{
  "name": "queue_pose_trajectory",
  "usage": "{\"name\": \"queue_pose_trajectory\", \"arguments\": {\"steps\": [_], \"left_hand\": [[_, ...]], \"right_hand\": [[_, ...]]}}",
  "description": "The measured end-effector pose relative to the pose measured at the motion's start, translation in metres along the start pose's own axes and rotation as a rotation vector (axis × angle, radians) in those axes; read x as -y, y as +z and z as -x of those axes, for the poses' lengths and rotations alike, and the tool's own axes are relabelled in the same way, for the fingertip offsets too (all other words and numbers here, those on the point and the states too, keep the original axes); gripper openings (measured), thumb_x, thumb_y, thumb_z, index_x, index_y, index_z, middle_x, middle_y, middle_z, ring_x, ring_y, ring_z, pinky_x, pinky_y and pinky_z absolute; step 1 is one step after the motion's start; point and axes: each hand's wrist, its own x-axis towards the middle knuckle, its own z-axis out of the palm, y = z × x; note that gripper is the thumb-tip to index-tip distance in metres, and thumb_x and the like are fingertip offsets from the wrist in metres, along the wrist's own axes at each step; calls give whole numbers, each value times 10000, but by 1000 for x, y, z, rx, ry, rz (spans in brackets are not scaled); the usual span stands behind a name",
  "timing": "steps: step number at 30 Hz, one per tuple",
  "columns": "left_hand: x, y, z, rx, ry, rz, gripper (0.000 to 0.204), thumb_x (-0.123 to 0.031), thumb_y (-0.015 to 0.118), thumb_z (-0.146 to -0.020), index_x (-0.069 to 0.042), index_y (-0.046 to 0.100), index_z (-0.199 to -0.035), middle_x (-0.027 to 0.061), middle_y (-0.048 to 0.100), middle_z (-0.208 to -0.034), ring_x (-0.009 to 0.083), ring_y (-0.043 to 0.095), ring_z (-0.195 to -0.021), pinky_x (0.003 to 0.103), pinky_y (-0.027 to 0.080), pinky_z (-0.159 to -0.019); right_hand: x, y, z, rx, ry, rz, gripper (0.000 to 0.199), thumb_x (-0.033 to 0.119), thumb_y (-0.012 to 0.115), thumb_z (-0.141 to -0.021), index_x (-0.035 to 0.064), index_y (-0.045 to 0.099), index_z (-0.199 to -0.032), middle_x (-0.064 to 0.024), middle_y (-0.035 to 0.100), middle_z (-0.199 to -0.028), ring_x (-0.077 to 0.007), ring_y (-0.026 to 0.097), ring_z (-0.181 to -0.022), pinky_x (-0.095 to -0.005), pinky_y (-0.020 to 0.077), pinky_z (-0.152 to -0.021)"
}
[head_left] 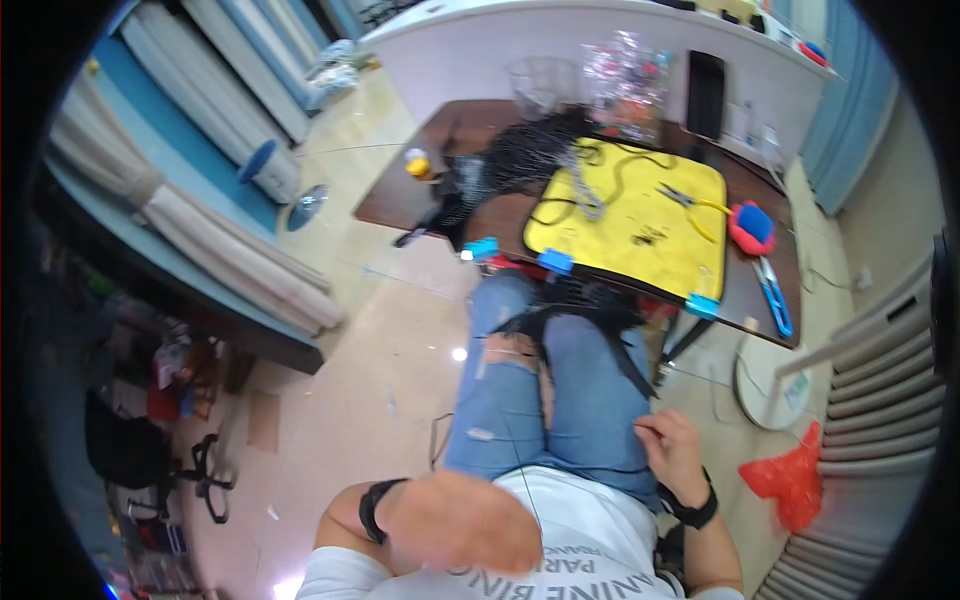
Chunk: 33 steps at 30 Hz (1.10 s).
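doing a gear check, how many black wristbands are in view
2: the left wristband, just behind the blurred left hand, and the right wristband, just behind the right hand. Each one's underside is hidden.

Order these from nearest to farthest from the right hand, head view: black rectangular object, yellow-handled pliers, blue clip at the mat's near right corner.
From the right hand:
1. Blue clip, yellow mat's near right corner
2. Yellow-handled pliers, right part of the mat
3. Black rectangular object, far side of the table
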Motion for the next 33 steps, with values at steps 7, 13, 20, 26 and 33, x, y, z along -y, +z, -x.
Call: {"name": "queue_pose_trajectory", "arguments": {"steps": [7, 13, 20, 26, 33], "left_hand": [[-35, 1, -35, -43, 410, 38, 72, 30, 539, -831, 30, 583, -774, 209, 635, -782, 276, 631, -644, 292, 535, -582], [-38, 1, -31, -67, 423, 53, 74, 30, 540, -831, 25, 578, -769, 206, 634, -776, 269, 632, -648, 290, 534, -580], [-39, -1, -27, -71, 397, 108, 62, 38, 549, -826, 41, 577, -770, 221, 631, -788, 282, 635, -668, 296, 536, -586], [-36, -1, -28, -77, 269, 135, 61, 45, 583, -811, 95, 619, -816, 227, 633, -832, 292, 634, -681, 298, 537, -594], [-34, -1, -30, -67, 223, 67, 85, 50, 607, -790, 98, 659, -836, 219, 635, -840, 282, 625, -682, 298, 532, -591]], "right_hand": [[26, -14, -7, -32, 48, -65, 50, -40, 632, -737, -32, 610, -781, -113, 554, -693, -209, 552, -612, -285, 429, -566], [50, -24, -22, -138, 39, -138, 50, -43, 623, -744, -35, 590, -781, -93, 551, -703, -181, 530, -628, -265, 416, -589], [74, -34, -47, -152, -104, -191, 63, -30, 627, -759, -22, 593, -813, -80, 556, -721, -163, 518, -661, -240, 390, -608], [94, -42, -59, -232, -135, -259, 69, -26, 629, -780, -14, 604, -843, -58, 549, -762, -139, 500, -681, -219, 367, -618], [105, -46, -67, -370, -50, -433, 82, -38, 629, -790, -10, 613, -866, -18, 519, -793, -76, 453, -671, -182, 337, -598]]}}
